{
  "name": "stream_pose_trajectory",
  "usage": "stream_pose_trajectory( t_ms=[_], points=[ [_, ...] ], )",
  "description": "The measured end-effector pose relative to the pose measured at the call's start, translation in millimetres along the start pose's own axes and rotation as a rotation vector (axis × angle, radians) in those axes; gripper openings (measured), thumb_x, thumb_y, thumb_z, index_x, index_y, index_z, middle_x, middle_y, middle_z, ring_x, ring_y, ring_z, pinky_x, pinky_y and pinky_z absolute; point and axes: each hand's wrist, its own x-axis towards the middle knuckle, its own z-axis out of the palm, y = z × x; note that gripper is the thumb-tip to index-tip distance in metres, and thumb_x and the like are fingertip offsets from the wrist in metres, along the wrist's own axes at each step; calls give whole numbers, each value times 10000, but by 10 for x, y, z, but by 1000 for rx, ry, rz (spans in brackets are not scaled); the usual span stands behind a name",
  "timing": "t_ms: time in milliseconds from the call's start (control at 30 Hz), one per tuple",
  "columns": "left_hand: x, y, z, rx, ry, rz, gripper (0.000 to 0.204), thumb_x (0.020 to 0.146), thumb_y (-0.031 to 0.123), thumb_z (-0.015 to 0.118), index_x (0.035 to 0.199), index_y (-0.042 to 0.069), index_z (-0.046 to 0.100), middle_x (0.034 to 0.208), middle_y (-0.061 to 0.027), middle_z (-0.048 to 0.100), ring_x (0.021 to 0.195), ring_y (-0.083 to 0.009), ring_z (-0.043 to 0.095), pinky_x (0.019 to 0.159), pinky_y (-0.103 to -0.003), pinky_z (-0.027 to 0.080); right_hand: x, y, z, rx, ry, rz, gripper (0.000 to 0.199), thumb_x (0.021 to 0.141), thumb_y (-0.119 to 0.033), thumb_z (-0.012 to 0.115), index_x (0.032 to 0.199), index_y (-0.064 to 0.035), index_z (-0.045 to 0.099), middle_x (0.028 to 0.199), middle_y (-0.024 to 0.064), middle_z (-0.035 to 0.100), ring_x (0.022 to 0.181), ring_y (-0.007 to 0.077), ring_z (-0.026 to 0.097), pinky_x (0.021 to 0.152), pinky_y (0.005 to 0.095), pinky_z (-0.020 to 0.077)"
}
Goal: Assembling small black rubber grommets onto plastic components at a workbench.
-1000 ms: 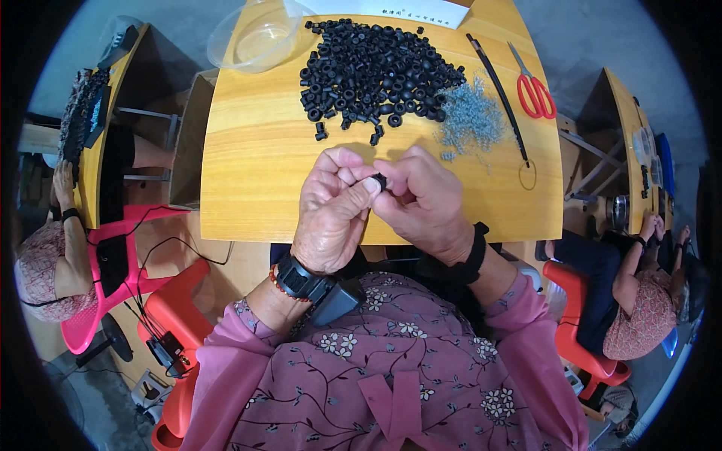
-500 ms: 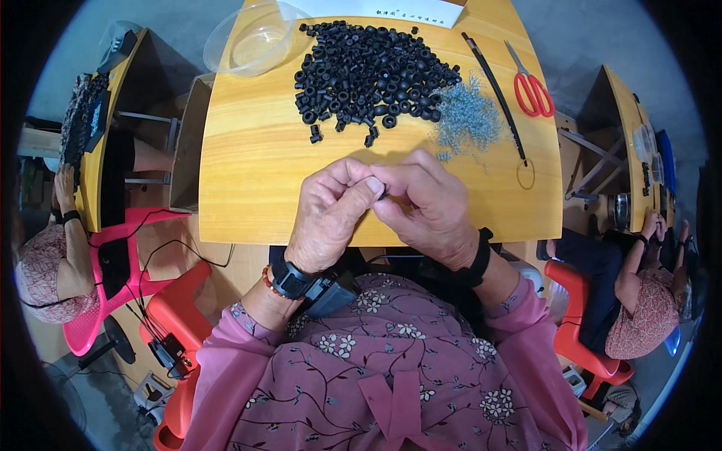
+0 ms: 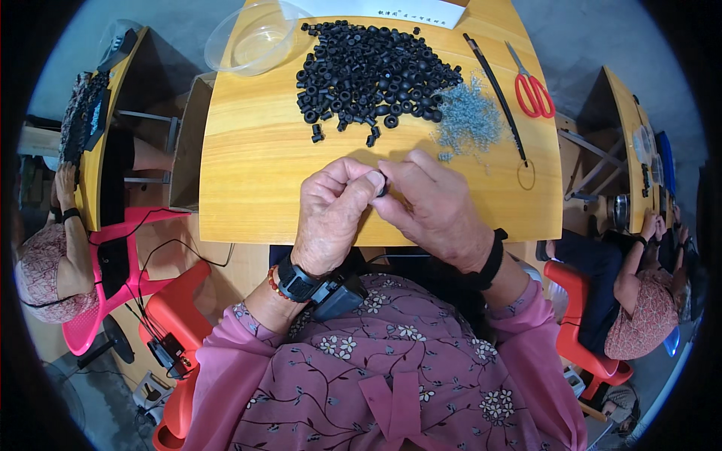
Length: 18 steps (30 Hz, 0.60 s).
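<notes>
Over the near edge of the yellow wooden table (image 3: 256,173), my two hands meet fingertip to fingertip. A small round black part (image 3: 383,186) is pinched between the thumb and curled fingers of my left hand (image 3: 331,210). My right hand (image 3: 440,210) is closed against the same part from the other side, its fingers covering much of it. Beyond the hands spreads a large heap of small black ring-like and tubular parts (image 3: 368,75). To the right of that heap lies a loose pile of tiny pale blue-grey pieces (image 3: 470,116), too small to make out singly.
A clear plastic bowl (image 3: 218,56) stands at the far left, beside a white box (image 3: 376,9) at the back. On the right lie a thin black rod (image 3: 495,90) with a loop and red-handled scissors (image 3: 534,96). People sit at tables on both sides.
My right hand has shifted slightly right and its grip has loosened a little, so more of the black part shows. My left hand stays almost in place.
</notes>
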Motion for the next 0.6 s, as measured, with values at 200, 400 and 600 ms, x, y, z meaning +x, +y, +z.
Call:
stream_pose_trajectory(
  t_ms=[200, 400, 600],
  points=[
    [1, 52, 31, 70, -21, -39, 104, 958, 85, 639, 972, -16, 655, 902, -22, 675, 812, -64, 589, 775, -226, 486, -4, 18, -12, 66, 85, 78, 270, 760, -43, 748, 970, -26, 579, 792, 108, 506, 652, 278, 574, 555, 388, 462],
    [-2, 58, -54, 133, -95, -66, 64, 947, 49, 644, 936, -12, 664, 875, -17, 678, 806, -63, 587, 771, -231, 487, 3, 57, -6, 70, 41, 6, 244, 764, -43, 733, 928, -29, 552, 768, 108, 483, 636, 284, 557, 547, 397, 449],
    [-3, 54, -48, 165, -119, -30, 49, 943, 24, 639, 929, -12, 667, 877, -26, 680, 813, -73, 597, 772, -233, 492, -18, 79, 27, 48, 34, -48, 226, 777, -53, 711, 854, -44, 499, 743, 108, 450, 622, 300, 535, 540, 410, 435]
  ],
)
